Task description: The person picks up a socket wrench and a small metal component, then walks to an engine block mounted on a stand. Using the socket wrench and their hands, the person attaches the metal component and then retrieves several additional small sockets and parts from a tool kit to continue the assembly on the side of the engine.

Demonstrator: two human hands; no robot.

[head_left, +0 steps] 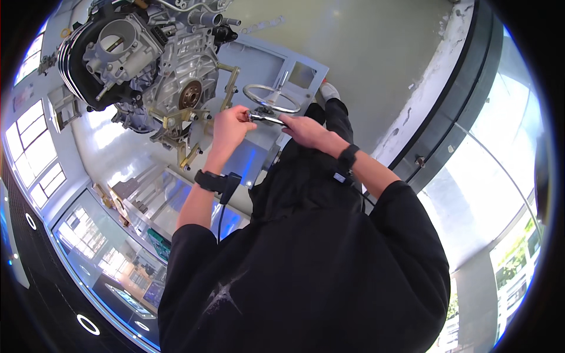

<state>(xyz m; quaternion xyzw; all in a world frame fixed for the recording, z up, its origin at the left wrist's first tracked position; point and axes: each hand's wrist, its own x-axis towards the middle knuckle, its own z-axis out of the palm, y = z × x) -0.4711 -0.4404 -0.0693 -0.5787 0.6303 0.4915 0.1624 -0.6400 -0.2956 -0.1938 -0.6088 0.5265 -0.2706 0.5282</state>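
Your right hand (306,130) grips one end of the chrome tool (268,118); your left hand (232,126) pinches at its other end. It lies crosswise between them, just on your side of the steel handwheel (281,109); the engine (185,67) stands left of that wheel.

Looks like an engine workshop: shown by a large engine (170,65) on metal brackets (172,122) between ten and eleven o'clock, a metal handwheel (259,106) and a shiny hand tool (269,119) near twelve o'clock, smooth greenish floor (365,35) at one and gridded windows (32,147) at nine.
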